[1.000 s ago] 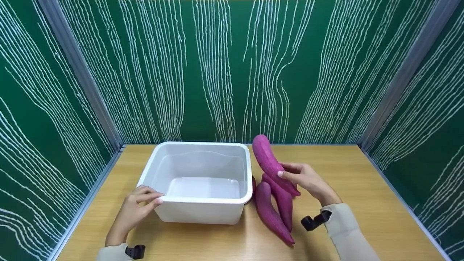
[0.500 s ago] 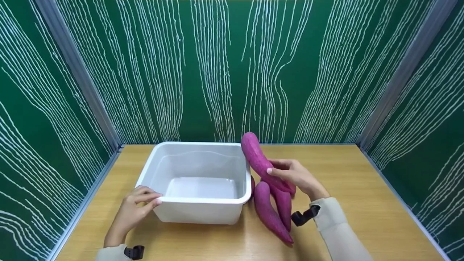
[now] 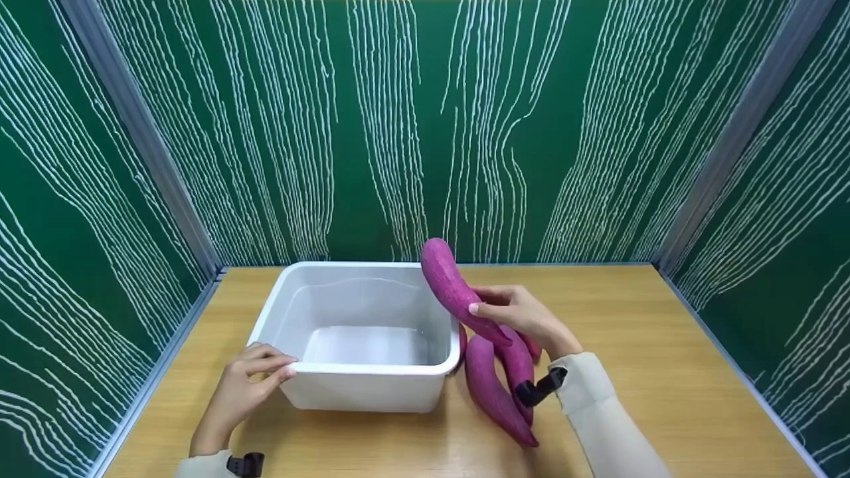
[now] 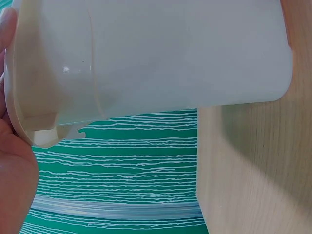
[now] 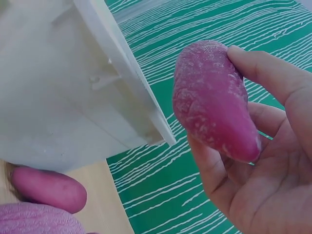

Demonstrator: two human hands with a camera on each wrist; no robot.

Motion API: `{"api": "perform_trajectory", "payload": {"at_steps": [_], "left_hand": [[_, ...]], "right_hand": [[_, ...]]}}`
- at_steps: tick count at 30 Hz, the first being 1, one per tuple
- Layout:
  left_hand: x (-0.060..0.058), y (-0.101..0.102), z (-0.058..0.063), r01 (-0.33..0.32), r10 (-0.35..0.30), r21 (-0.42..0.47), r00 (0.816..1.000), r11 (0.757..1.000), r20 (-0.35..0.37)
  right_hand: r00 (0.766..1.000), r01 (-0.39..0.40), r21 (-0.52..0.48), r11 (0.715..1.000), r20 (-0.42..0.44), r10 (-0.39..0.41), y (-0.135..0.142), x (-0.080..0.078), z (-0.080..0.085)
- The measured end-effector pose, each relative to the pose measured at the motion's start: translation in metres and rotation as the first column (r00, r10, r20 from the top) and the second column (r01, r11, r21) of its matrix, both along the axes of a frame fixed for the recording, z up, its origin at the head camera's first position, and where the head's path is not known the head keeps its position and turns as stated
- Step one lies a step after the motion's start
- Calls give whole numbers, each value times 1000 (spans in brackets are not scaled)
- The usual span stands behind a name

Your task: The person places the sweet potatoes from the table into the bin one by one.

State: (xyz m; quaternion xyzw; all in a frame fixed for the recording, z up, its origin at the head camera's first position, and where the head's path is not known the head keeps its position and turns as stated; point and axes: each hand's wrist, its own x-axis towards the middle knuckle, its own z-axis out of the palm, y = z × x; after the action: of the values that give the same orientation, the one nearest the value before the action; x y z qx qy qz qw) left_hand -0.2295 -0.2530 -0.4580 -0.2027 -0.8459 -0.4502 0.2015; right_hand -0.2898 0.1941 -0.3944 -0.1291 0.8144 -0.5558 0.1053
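A long, curved purple sweet potato [image 3: 446, 282] is held by my right hand [image 3: 531, 317], thumb on the near side and fingers behind. Its thick far end overlaps the right rim of a white plastic tub [image 3: 365, 392] in the head view. In the right wrist view the raised sweet potato [image 5: 209, 97] sits between thumb and fingers, beside the tub wall [image 5: 73, 107]. My left hand [image 3: 242, 385] pinches the tub's rim at the front left corner. More sweet potatoes [image 3: 495, 395] lie on the table just right of the tub, partly under the right hand and wrist.
The wooden table [image 3: 664, 398] is enclosed by green panels [image 3: 425, 133] with white wavy lines and grey corner posts [image 3: 744, 133]. Inside the tub only its bare floor [image 3: 372, 345] shows. One sweet potato [image 5: 48, 189] lies against the tub's base.
My right hand has lifted the sweet potato off the others and carried it left, its far end now over the tub's right rim. The left hand stays on the tub.
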Motion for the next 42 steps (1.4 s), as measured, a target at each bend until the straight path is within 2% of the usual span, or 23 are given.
{"api": "perform_trajectory", "payload": {"at_steps": [9, 19, 22, 28, 30, 35, 38, 42], "left_hand": [[1, 2, 3, -39, 39, -6, 997, 999, 60], [1, 3, 3, -59, 58, 0, 993, 998, 100], [4, 7, 7, -60, 59, 12, 996, 998, 68], [15, 17, 22, -43, 43, 22, 999, 999, -17], [13, 15, 20, -48, 48, 22, 999, 999, -2], [2, 6, 4, -72, 70, 19, 995, 997, 69], [-1, 3, -1, -68, 66, 21, 995, 997, 76], [1, 5, 1, -70, 68, 23, 996, 997, 60]], "right_hand": [[999, -3, -26, 1000, 39, 4, -14, -2, 3], [999, -42, 19, 999, -15, 43, -26, -5, 6], [998, -63, -8, 998, -1, 63, -30, -6, 6], [996, -86, -31, 996, 6, 86, -36, -8, 5], [996, -85, -26, 996, 8, 85, -38, -9, 5], [995, -96, -53, 994, 14, 97, -46, -11, 5], [994, -112, -65, 992, 11, 113, -50, -12, 4], [992, -122, -53, 991, 12, 123, -54, -13, 3]]}}
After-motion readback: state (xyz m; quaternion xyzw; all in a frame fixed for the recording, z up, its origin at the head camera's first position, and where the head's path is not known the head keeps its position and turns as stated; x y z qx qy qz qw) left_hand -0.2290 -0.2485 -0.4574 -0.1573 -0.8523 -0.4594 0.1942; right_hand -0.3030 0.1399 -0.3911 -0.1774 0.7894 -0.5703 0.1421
